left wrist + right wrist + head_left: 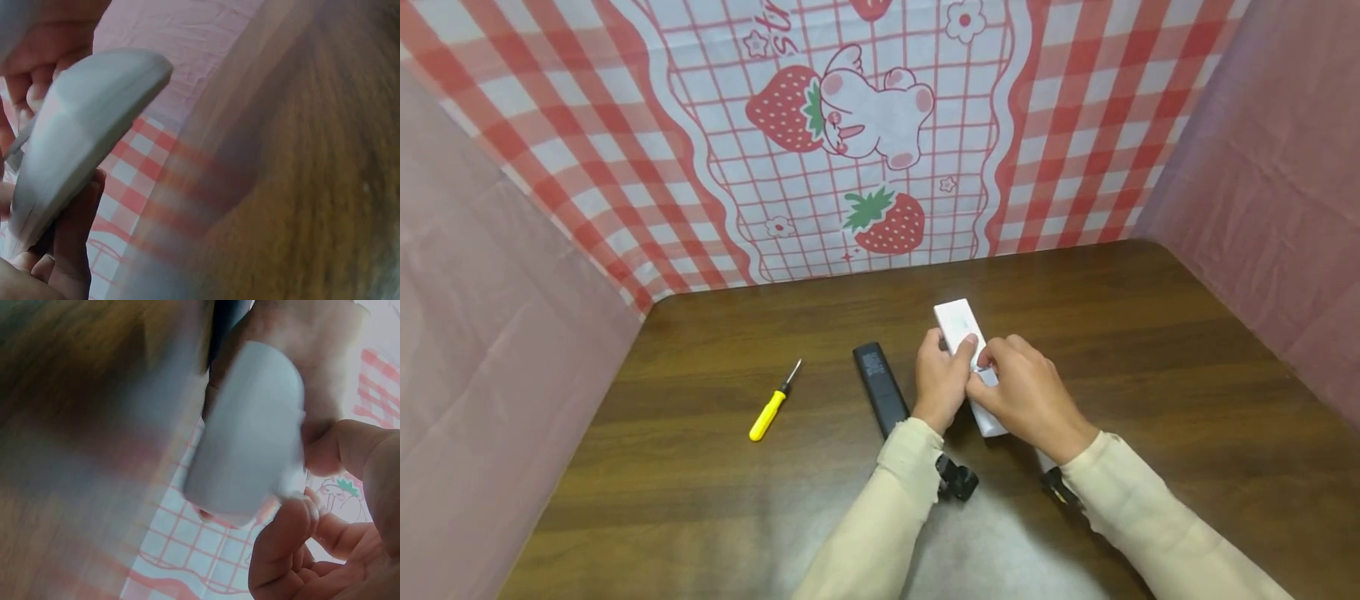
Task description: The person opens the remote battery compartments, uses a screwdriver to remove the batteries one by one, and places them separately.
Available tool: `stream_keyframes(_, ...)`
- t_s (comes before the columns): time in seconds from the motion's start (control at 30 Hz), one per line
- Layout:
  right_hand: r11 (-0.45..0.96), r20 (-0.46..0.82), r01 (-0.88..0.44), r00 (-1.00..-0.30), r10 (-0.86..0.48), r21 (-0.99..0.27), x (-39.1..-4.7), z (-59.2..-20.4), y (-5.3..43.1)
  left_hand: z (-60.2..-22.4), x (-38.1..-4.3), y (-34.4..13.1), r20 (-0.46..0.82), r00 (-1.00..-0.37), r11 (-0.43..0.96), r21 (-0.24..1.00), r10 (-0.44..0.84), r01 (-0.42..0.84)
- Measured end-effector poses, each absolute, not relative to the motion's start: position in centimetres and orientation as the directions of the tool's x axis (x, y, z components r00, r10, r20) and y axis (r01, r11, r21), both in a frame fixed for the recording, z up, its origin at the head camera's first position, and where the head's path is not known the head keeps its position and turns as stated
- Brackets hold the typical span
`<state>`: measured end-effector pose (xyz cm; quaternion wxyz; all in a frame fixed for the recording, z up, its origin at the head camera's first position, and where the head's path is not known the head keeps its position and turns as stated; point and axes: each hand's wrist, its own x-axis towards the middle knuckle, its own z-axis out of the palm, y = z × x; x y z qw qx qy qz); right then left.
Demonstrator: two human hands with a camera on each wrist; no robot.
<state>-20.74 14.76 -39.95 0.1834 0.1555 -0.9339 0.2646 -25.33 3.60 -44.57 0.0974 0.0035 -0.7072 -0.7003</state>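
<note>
An elongated, smooth white plastic device (957,321) is held raised above the brown wood-grained table (700,517), its body gripped by the left hand (942,379), with the thumb laid along the upper face. The two hands are brought together at the device, whose middle is pinched at one edge by the right hand (1026,392). A slim black bar-shaped device (880,379) is partly covered by the left wrist. Farther left, a yellow-handled screwdriver (769,415) is seen lying, its metal tip directed toward the red-and-white checked cloth (1075,125).
</note>
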Motion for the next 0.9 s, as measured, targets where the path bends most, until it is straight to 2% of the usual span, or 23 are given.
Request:
stream_keyframes(0.27,0.812,0.429,-0.382,-0.885,-0.184,-0.440,-20.6,-40.0,14.9,-44.4,-25.2,3.7,0.096,-0.986,0.009,0.995,-0.137,0.095)
stream_keyframes(0.43,0.815,0.454,-0.382,-0.875,-0.168,-0.436,-20.7,-39.9,15.0,-44.4,-25.4,3.6,0.101,-0.984,0.049,0.994,-0.144,0.095)
stream_keyframes(0.9,0.835,0.421,-0.334,-0.897,-0.138,-0.438,-20.5,-39.0,15.1,-44.5,-25.6,3.4,0.100,-0.980,0.081,0.993,-0.171,0.087)
